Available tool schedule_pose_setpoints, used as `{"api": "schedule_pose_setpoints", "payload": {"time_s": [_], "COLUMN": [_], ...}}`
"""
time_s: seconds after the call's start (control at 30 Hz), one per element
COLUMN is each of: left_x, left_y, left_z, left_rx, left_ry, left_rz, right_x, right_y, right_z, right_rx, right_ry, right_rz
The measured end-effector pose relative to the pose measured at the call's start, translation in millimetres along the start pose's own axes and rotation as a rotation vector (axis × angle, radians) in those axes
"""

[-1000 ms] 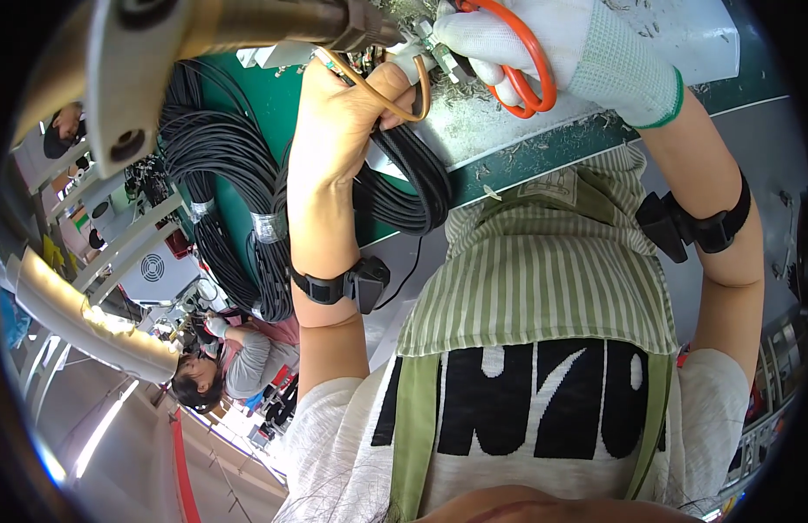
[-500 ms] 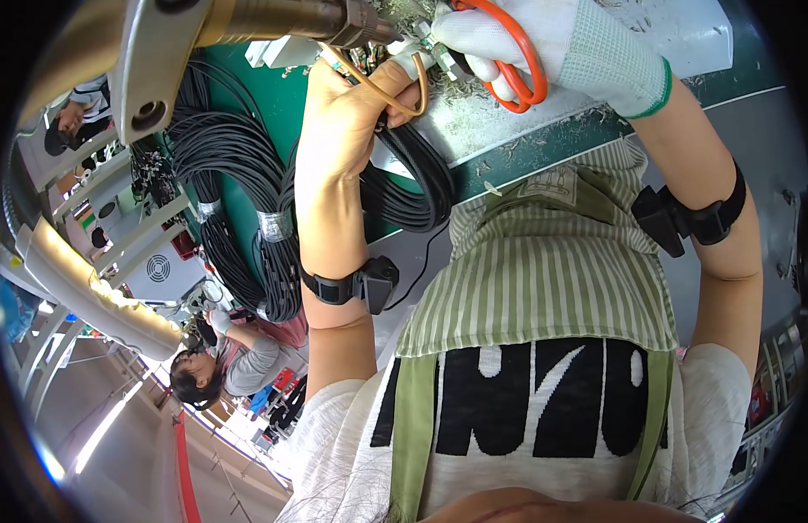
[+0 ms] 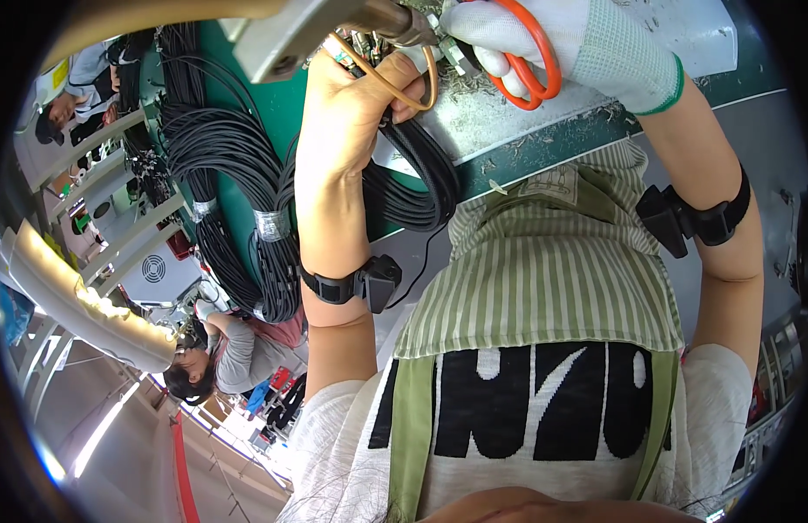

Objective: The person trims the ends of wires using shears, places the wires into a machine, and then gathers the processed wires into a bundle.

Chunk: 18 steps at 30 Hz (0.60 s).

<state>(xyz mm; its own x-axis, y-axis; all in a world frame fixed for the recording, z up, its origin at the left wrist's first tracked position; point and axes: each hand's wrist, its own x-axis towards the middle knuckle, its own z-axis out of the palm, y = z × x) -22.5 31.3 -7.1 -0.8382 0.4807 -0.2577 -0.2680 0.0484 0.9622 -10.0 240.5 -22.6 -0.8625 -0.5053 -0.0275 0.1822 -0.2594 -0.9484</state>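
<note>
Fingers of the bare left hand (image 3: 356, 105) are clenched around a looped black cable (image 3: 421, 174) and a thin tan wire (image 3: 395, 83) at the tabletop (image 3: 543, 144) edge. Gloved right hand (image 3: 587, 48) grips orange scissors (image 3: 526, 65). That cable looks limp yet springy, fairly light; holding it at the gathered loop seems best, since loose coils could slip.

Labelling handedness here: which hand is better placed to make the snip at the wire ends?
Right. The gloved right hand already grips the orange-handled scissors beside the wire ends, while the bare left hand is occupied holding the black cable bundle.
</note>
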Motion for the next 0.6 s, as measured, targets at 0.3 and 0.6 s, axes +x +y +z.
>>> {"api": "schedule_pose_setpoints", "payload": {"time_s": [0.3,0.6], "left_x": [0.3,-14.5], "left_y": [0.9,-16.9], "left_z": [-3.2,9.1], "left_rx": [0.002,-0.118], "left_ry": [-0.022,0.255], "left_rz": [0.009,0.067], "right_x": [2.6,-13.4], "right_y": [3.6,-33.5], "right_z": [-2.5,20.7], "right_rx": [0.080,-0.341], "right_ry": [-0.030,0.215], "right_rz": [-0.017,0.235]}}
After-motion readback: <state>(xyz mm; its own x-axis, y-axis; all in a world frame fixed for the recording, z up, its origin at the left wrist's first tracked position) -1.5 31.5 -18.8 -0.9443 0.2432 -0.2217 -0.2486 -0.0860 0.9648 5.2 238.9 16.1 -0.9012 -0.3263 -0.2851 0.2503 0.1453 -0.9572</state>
